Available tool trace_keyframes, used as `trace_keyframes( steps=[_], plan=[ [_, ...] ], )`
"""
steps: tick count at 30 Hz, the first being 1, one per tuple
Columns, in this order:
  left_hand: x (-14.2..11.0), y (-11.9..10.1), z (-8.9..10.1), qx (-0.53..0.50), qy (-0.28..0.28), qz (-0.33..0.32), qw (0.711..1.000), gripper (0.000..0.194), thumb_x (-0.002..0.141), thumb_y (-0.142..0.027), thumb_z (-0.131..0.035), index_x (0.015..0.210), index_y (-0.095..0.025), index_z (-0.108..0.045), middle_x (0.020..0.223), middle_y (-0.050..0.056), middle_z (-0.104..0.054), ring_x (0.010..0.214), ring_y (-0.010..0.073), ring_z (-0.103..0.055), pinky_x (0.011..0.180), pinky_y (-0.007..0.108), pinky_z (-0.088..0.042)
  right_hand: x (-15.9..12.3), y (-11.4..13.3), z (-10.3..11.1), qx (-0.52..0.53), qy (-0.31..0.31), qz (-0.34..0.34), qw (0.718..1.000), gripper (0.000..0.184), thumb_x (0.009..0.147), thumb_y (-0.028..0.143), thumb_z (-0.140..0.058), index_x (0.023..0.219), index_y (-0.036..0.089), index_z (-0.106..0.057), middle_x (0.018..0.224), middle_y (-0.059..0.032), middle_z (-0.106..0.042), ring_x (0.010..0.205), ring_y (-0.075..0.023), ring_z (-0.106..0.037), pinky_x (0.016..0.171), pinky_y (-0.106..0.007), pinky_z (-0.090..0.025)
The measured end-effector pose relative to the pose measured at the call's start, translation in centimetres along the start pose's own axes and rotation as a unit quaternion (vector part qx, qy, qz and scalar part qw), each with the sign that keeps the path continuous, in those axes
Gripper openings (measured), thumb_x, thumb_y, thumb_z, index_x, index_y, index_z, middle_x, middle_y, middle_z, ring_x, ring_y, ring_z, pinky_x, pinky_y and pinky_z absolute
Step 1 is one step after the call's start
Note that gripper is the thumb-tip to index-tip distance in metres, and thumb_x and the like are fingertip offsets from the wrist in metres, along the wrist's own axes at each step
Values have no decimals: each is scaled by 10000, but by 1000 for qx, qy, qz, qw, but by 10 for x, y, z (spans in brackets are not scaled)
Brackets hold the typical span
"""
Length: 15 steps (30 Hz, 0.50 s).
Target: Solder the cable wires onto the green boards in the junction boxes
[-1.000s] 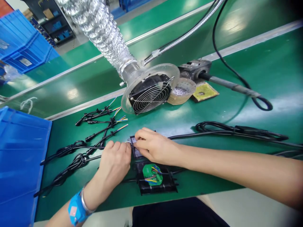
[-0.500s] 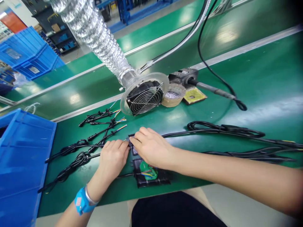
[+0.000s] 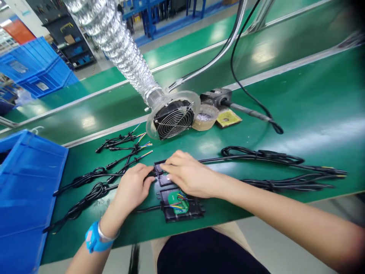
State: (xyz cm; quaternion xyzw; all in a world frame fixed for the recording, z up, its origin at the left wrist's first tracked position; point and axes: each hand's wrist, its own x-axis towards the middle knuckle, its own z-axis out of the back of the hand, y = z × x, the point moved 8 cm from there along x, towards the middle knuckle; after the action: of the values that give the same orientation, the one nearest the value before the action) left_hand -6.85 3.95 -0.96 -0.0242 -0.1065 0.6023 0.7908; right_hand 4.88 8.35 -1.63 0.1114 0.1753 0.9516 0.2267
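My left hand (image 3: 133, 187) pinches a black cable (image 3: 151, 174) at the left edge of an open, shallow black plastic case (image 3: 165, 180). My right hand (image 3: 189, 174) grips the same case from the right, its fingers bent over it and the thumb inside, covering much of the interior. Just below lies a second open black case (image 3: 182, 217). It holds a green circuit board (image 3: 174, 198) with thin coloured wires, and a black cable (image 3: 148, 209) enters from its left.
Several short black cables with bare coloured ends (image 3: 134, 152) and coiled cables (image 3: 95, 192) lie at left, beside a blue bin (image 3: 25, 205). A fan hood (image 3: 173, 118) on foil ducting, a tub (image 3: 205, 116), a yellow sponge (image 3: 229, 118) and a soldering iron (image 3: 248, 110) stand behind. More cables (image 3: 270, 156) lie at right.
My left thumb and forefinger have parted slightly around the cable. My right hand has moved a little right, uncovering more of both cases. The view has shifted slightly.
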Motion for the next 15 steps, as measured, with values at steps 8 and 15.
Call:
trace_keyframes(
  steps=[8, 15],
  plan=[
    [-9, -47, -17, 17, 87, -71, 994, 443, 969, -307, -431, 1355, -100, -500, 1270, 145, -585, 1132, 293, -513, 975, 474, -458, -25, -11, -2, -57, -32, 4, 998, 374, 984, 263, -425, 1273, 89, -586, 1160, -165, -626, 1031, -287, -454, 832, -433, -390],
    [8, -49, -23, 65, 114, -53, 990, 426, 969, -317, -402, 1312, -115, -555, 1225, 131, -617, 998, 295, -525, 827, 469, -453, -12, -13, -9, -105, -7, 1, 994, 449, 989, 392, -439, 1225, 54, -617, 1114, -176, -628, 1024, -296, -472, 810, -423, -366]
  ],
)
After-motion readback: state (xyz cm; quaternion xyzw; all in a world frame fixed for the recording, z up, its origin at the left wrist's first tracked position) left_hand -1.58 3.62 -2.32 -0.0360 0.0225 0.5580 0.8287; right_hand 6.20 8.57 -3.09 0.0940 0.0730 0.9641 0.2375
